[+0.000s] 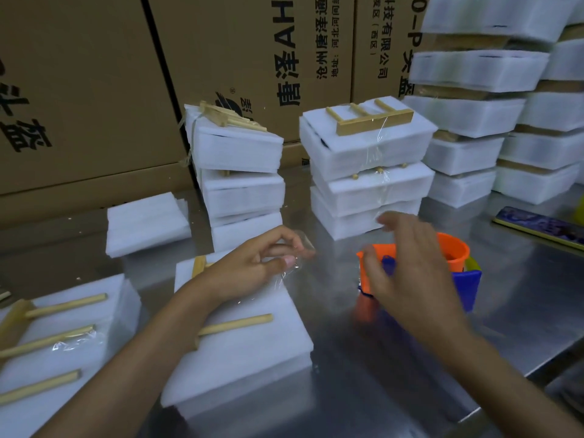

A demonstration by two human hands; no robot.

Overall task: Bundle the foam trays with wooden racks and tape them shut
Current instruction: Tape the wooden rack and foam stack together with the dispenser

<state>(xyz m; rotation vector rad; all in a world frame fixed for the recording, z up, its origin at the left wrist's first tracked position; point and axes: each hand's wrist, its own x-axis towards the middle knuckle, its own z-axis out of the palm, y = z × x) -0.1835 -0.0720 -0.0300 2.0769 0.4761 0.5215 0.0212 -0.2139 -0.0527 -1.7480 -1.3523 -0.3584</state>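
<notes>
A white foam tray stack (252,346) lies on the steel table in front of me with a wooden rack (235,324) on top, partly hidden under my left forearm. My left hand (252,267) rests over the far part of this stack and pinches a strip of clear tape (300,251) between thumb and fingers. My right hand (407,270) hovers blurred, fingers spread, just above an orange and blue tape dispenser (458,267) and holds nothing that I can make out. A second foam stack with a wooden rack (53,336) sits at the lower left.
Taped bundles stand in two piles at the middle (243,188) (366,172), with taller foam piles at the right (474,99). Loose foam sheets (145,222) lie at the left. Cardboard boxes (94,90) wall the back. A dark flat object (537,226) lies at the right.
</notes>
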